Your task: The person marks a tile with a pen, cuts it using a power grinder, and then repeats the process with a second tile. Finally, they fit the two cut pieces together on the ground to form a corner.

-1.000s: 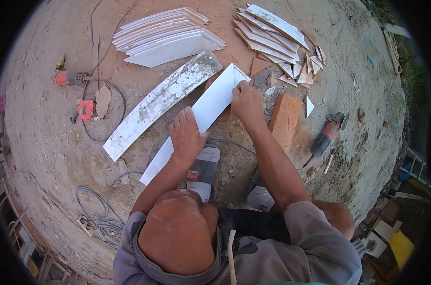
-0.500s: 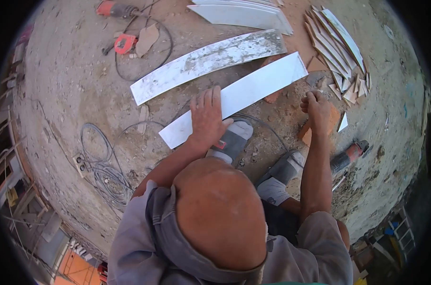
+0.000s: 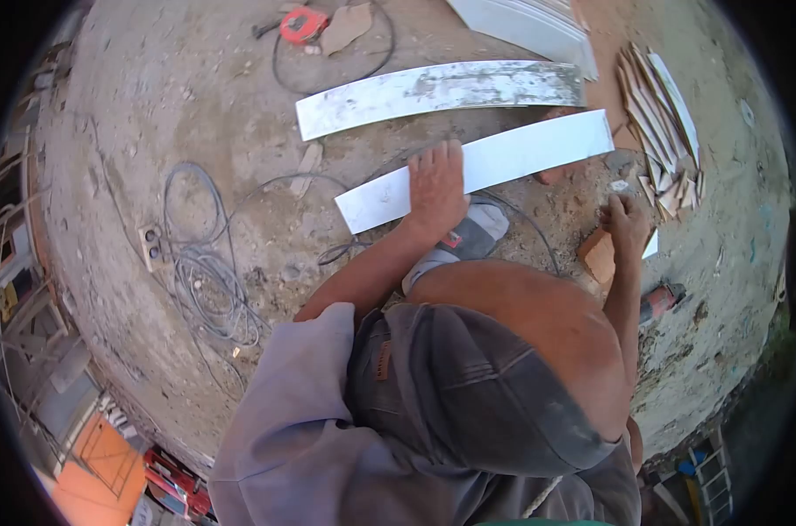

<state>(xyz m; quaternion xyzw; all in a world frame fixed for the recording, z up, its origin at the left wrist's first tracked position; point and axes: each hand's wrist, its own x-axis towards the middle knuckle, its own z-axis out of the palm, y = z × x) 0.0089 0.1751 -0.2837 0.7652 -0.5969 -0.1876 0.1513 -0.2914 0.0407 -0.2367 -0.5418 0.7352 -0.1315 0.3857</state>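
Note:
A white tile strip (image 3: 538, 147) lies slantwise in front of me, its plain face up. My left hand (image 3: 437, 186) is closed across it left of the middle, with the fingers reaching over to its far edge. To the right of the strip, my right hand (image 3: 628, 226) is closed, fingers curled; whatever is in it, if anything, cannot be made out. Beside that hand are an orange brick (image 3: 598, 254) and a white tile shard (image 3: 651, 244). Beyond the held strip lies a second tile strip (image 3: 442, 89), smeared with grey.
Stacked tiles (image 3: 525, 26) lie at the back, and narrow tile offcuts (image 3: 656, 105) at the right. A red-and-black power tool (image 3: 661, 301) lies right of my arm. Coiled grey cable (image 3: 207, 289) with a socket (image 3: 152, 245) and a red tape measure (image 3: 303, 25) are at the left.
The view has shifted, so the tiles appear farther right and the strips less slanted. A dark cap now covers more of the lower view. My left hand stays on the strip; my right hand remains closed.

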